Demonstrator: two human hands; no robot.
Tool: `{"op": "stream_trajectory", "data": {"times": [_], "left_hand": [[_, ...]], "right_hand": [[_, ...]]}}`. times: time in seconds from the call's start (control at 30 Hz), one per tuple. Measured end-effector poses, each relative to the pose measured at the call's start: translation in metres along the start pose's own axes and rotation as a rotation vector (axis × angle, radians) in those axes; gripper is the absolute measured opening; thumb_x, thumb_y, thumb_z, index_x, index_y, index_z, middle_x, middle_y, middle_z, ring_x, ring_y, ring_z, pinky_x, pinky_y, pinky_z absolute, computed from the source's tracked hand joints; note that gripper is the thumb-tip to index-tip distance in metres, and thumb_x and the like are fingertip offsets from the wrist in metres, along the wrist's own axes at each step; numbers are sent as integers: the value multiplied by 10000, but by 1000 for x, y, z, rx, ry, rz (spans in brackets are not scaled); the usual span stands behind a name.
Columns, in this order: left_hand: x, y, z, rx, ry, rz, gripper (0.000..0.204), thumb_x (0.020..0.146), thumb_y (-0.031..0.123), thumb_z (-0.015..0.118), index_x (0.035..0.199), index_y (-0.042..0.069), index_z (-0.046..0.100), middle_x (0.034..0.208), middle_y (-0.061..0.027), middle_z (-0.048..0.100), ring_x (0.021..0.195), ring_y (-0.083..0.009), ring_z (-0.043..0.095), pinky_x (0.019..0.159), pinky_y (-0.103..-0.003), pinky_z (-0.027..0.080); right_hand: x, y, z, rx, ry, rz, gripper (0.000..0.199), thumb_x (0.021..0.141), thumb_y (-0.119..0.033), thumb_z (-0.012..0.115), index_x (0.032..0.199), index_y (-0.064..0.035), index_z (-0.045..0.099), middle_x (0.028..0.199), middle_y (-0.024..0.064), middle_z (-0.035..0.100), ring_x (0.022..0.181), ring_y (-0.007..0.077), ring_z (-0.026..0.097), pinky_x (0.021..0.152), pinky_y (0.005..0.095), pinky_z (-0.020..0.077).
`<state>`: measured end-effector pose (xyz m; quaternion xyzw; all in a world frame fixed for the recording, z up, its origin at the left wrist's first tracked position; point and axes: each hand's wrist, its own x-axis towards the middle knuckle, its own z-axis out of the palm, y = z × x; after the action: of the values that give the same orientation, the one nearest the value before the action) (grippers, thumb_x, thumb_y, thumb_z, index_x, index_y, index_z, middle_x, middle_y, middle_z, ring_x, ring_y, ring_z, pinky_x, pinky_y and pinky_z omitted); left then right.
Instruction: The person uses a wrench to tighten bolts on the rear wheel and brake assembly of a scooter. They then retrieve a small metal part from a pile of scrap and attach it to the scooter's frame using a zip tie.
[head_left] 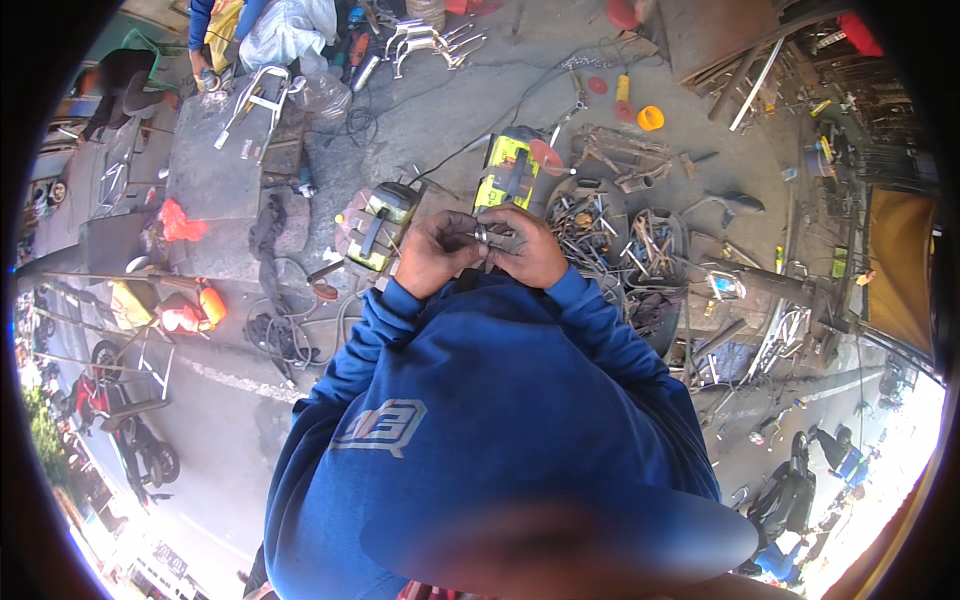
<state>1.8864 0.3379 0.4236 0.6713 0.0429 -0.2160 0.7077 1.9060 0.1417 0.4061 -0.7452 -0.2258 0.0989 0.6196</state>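
Note:
My left hand (436, 252) and my right hand (530, 246) meet in front of my chest, fingers closed in a pinch. Between the fingertips is a small shiny metal piece (481, 234), ring-like in look; its exact kind is too small to tell. Both hands grip it, and the fingers hide part of it. Just beyond them stands a yellow-green and black machine with a handle (508, 172). A second such machine (381, 228) lies left of my left hand. Right of my right hand, a container holds a heap of metal scraps (590, 225).
Cables (290, 320) coil on the ground at left, near an orange bottle (212, 304). Metal frames (425, 45) lie far ahead. A co-worker's hand (208, 80) works beside a plate (215, 150) at far left. Metal bars (780, 290) and scrap crowd the right. Motorcycles (125, 420) stand behind.

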Motion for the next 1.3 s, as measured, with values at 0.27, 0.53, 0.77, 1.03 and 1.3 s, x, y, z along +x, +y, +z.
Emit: {"op": "stream_trajectory", "data": {"times": [0.27, 0.53, 0.77, 1.03, 1.3], "left_hand": [[-23, 35, -34, 79, -155, 197, 410, 817, 28, 700, 1190, -47, 548, 972, -112, 687, 870, -164, 670, 737, -289, 536], [-31, 25, -66, 538, -103, 187, 436, 764, 174, 710, 1126, -28, 574, 805, -189, 686, 702, -265, 689, 647, -363, 536], [-26, 8, -80, 712, -178, 216, 416, 758, 269, 714, 1072, 15, 613, 870, -222, 667, 810, -364, 661, 742, -431, 520], [-22, 1, -95, 826, -253, 261, 379, 717, 271, 733, 1018, 49, 672, 830, -171, 685, 779, -324, 671, 721, -415, 526], [-26, -14, -100, 877, -299, 305, 274, 691, 225, 714, 929, 88, 715, 810, -169, 679, 771, -336, 662, 714, -431, 523]], "right_hand": [[4, -15, 22, 218, 17, 93, 414, 835, -93, 724, 1205, -9, 561, 1011, 117, 668, 814, 113, 650, 688, 255, 538], [20, -15, 57, 130, -54, 271, 334, 844, -121, 708, 1122, 8, 575, 959, 132, 687, 899, 207, 676, 796, 325, 518], [16, -3, 66, 134, -163, 311, 319, 846, -20, 632, 1151, 17, 545, 1041, 124, 644, 1003, 222, 649, 852, 341, 517], [8, 7, 84, -9, -74, 348, 343, 758, 15, 632, 1091, -3, 549, 1029, 142, 641, 986, 242, 657, 820, 351, 527], [-1, -3, 102, -263, -57, 387, 381, 723, -44, 669, 1084, -34, 546, 925, 146, 686, 869, 297, 685, 759, 373, 537]]}}
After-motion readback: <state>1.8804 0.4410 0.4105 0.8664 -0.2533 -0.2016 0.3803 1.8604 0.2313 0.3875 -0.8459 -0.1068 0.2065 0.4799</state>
